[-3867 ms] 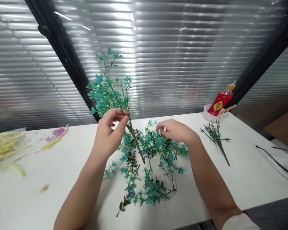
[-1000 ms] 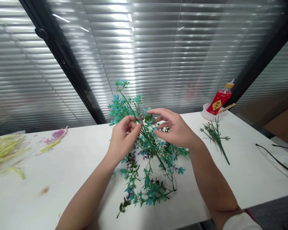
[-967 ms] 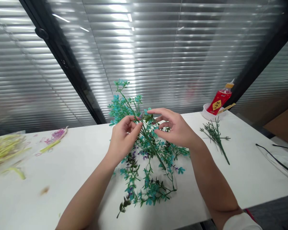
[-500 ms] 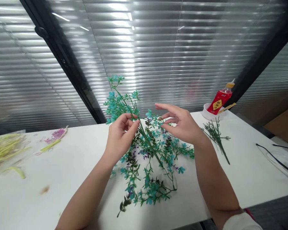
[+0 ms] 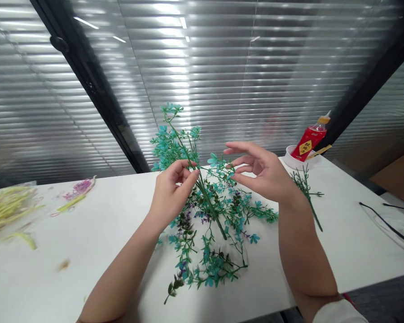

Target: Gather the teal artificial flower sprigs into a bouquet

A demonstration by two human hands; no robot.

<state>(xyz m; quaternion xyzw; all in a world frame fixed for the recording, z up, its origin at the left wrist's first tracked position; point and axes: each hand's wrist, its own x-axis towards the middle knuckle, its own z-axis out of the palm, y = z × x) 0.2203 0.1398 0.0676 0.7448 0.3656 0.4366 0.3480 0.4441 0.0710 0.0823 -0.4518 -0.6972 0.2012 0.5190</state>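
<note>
A bunch of artificial turquoise flowers (image 5: 175, 146) leans up and left over the table. My left hand (image 5: 175, 184) is closed round its green stems, thumb against fingers, with the stem end pointing down toward me. To the right, a side sprig of turquoise flowers (image 5: 218, 162) reaches out from the bunch. The thumb and curled fingers of my right hand (image 5: 261, 172) close on the tip of this sprig, while the index finger stays stretched out above. Beneath both hands lie more flower sprigs (image 5: 215, 264), with turquoise petals, purple bits and dark leaves.
Bare green stems (image 5: 308, 190) lie by my right forearm. Behind them a red-labelled bottle (image 5: 308, 143) leans in a white bowl (image 5: 291, 160). Black-framed glasses (image 5: 387, 224) are at the right edge. Yellow strips (image 5: 6, 206) and purple scraps (image 5: 79, 188) lie left. Blinds stand behind the table.
The bunch and my left hand have shifted slightly right, and the stem end has swung toward me a little. My right hand has moved slightly right, with the side sprig following.
</note>
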